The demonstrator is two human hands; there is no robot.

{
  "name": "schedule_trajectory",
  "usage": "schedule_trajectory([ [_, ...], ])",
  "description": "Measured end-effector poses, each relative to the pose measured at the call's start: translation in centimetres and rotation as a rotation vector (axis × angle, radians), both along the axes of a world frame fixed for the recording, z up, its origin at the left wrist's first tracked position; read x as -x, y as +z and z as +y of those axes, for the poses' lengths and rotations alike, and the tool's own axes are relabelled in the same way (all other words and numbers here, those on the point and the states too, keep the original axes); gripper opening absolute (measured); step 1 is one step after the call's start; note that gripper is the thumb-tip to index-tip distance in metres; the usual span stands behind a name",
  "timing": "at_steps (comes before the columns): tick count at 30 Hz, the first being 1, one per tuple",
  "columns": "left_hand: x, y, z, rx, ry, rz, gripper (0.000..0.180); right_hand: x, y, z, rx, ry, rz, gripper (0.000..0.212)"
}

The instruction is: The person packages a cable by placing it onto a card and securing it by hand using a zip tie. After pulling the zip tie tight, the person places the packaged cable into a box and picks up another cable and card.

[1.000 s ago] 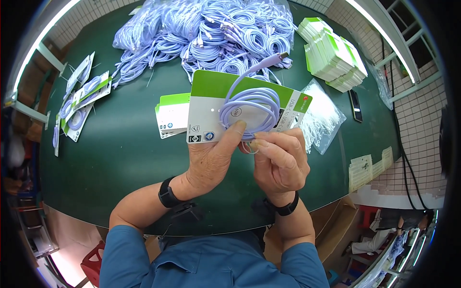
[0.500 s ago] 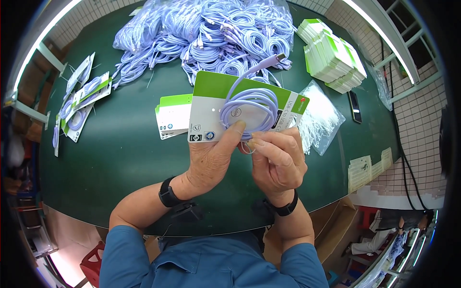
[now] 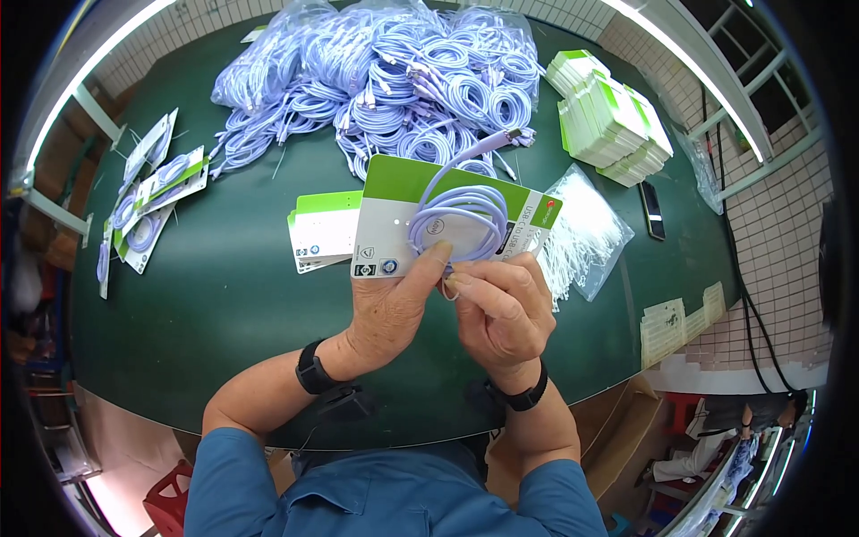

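Observation:
Over the table, my left hand [image 3: 386, 311] grips a green-and-white packaging card [image 3: 383, 219] by its lower edge. A coiled lilac USB cable [image 3: 495, 219] lies against the card, and my left thumb presses on the coil. One plug end of the cable sticks up past the card's top edge. My right hand [image 3: 508, 313] has thumb and fingers pinched at the bottom of the coil, on a thin white tie [image 3: 451, 296] that hangs in a small loop. The fingertips hide part of the tie.
On the green table [image 3: 224, 340], a heap of lilac cables [image 3: 385, 72] fills the back. Finished carded cables [image 3: 148, 192] lie left; blank cards [image 3: 322, 224] lie behind my left hand. Right are stacked cards [image 3: 613, 116], a bag of white ties [image 3: 586, 237] and a phone [image 3: 652, 211].
The card and both hands sit slightly lower and further left in the picture, while the whole view has shifted a little. My right fingers have drawn closer to the coil's bottom, still pinching the tie.

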State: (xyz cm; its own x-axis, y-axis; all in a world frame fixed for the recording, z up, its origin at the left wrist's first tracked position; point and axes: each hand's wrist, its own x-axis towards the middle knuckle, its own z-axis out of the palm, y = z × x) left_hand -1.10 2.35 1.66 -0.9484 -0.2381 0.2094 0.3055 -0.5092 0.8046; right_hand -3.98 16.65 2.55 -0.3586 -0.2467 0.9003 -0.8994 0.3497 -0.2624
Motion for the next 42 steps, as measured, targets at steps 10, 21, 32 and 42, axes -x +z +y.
schedule_trajectory([
  [10,0.7,-0.3,-0.1,0.128,-0.019,0.036,0.011,0.5,0.1,0.3,-0.022,-0.024,-0.058,0.028],
  [21,1.1,-4.4,-0.3,0.469,0.219,0.136,0.017,-0.4,0.9,0.7,-0.153,-0.057,0.034,0.025],
  [32,2.8,-2.9,1.7,0.185,-0.117,0.005,0.027,0.8,1.5,1.9,-0.209,-0.031,-0.345,0.016],
  [42,2.2,-0.3,-1.6,0.039,-0.295,0.111,0.033,6.5,-2.7,11.8,0.227,-0.124,-0.357,0.022],
])
